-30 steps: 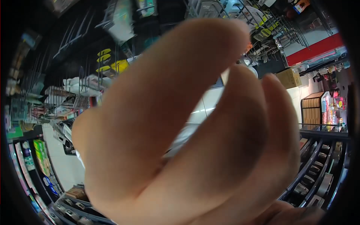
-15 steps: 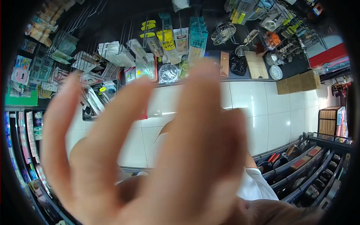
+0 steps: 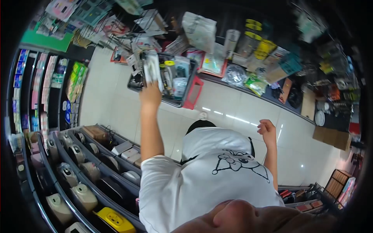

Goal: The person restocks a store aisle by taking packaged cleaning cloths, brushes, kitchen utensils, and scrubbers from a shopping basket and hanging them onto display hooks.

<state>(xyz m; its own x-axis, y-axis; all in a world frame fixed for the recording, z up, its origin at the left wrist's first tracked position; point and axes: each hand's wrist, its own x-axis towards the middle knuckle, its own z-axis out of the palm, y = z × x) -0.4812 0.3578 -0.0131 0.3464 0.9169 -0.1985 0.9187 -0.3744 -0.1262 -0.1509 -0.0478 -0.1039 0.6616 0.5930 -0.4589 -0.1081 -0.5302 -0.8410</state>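
Note:
My left hand (image 3: 150, 94) reaches into a dark basket (image 3: 176, 103) on the floor, its fingers closed around the lower end of a white package (image 3: 152, 69). Beside the package in the basket lie yellow-capped items (image 3: 169, 73) and other packed goods. My right hand (image 3: 267, 128) hangs over the tiled floor at the right of my body, fingers loosely bent and apart, with nothing visible in it.
Hanging goods and a low shelf (image 3: 256, 92) run along the far side. A red item (image 3: 193, 93) adjoins the basket. Shelves of appliances (image 3: 83, 196) curve along the lower left. Cardboard boxes (image 3: 331, 138) stand at the right.
The large blurred hand that filled the view near the camera is gone from there. The view has shifted, bringing my torso, both arms and the basket with my left hand into sight.

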